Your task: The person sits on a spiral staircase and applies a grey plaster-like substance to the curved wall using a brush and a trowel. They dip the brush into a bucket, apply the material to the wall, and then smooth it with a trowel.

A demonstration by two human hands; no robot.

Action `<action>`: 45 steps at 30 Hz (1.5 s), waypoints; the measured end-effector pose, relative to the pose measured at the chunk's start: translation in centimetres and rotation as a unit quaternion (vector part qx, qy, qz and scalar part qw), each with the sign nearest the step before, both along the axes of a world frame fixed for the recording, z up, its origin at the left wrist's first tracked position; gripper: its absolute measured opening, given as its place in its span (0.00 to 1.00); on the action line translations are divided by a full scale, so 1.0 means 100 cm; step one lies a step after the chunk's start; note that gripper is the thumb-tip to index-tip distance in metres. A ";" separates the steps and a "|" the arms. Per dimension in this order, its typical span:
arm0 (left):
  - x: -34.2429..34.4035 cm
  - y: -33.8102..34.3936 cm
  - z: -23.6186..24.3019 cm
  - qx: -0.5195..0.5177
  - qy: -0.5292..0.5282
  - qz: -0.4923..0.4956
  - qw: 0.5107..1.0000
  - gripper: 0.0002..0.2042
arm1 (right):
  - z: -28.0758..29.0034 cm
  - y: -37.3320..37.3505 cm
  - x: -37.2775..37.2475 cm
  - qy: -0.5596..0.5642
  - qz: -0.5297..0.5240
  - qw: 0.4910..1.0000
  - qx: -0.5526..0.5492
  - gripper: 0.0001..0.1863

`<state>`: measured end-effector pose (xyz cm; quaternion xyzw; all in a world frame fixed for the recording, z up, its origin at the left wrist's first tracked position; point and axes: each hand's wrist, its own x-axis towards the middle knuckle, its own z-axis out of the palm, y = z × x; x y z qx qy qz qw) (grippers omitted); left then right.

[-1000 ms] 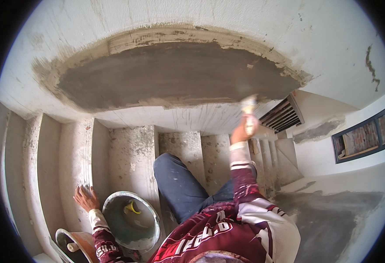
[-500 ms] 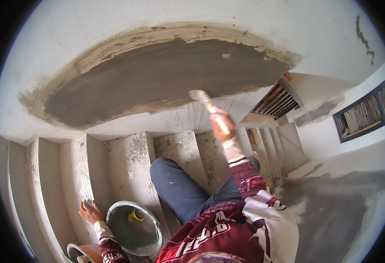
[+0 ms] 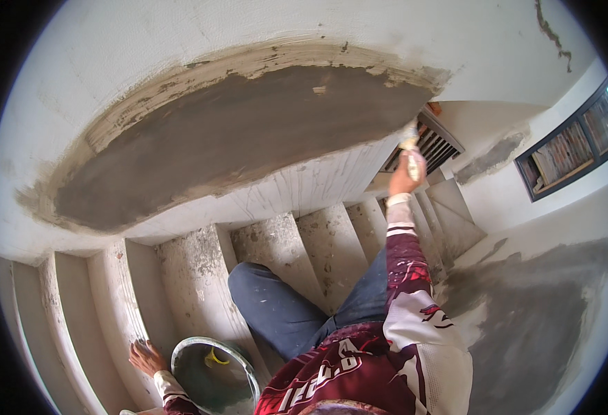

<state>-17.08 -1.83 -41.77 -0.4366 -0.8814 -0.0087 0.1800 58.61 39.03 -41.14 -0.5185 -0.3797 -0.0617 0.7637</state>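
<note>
My right hand (image 3: 405, 174) is closed round the handle of a paintbrush (image 3: 409, 136), arm stretched far to the right. The brush's bristles are at the right lower end of a dark grey plaster patch (image 3: 241, 135) on the white wall; whether they touch it I cannot tell. My left hand (image 3: 147, 357) rests on a stair tread, fingers stretched out, holding nothing. Right beside it stands a round dark bucket (image 3: 180, 348) with a pale rim. Inside the bucket is a small yellow thing (image 3: 216, 357).
Bare, stained concrete stairs (image 3: 269, 238) run below the wall, with my bent legs (image 3: 276, 297) over them. A slatted grille (image 3: 437, 142) lies beyond the brush. At the right are a dark-framed window (image 3: 570, 149) and another wall with grey plaster (image 3: 525, 332).
My right hand has carried the brush rightwards along the patch's lower edge to its right end. The left hand stays on the step by the bucket. The whole view has shifted slightly.
</note>
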 end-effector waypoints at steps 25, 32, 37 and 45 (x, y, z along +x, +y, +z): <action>-0.010 -0.005 -0.008 0.030 0.057 -0.027 0.998 0.20 | 0.108 0.015 0.045 0.296 0.149 0.943 -0.034 0.16; -0.006 -0.007 -0.008 0.020 0.051 -0.023 0.998 0.20 | 0.153 0.000 0.041 0.046 0.077 0.984 0.151 0.10; -0.020 -0.008 -0.017 0.023 0.061 -0.031 0.997 0.19 | 0.102 0.005 0.028 -0.111 0.011 0.992 0.067 0.06; -0.016 -0.010 -0.011 0.021 0.072 -0.032 0.997 0.19 | 0.011 -0.033 0.008 0.024 0.074 0.993 -0.085 0.05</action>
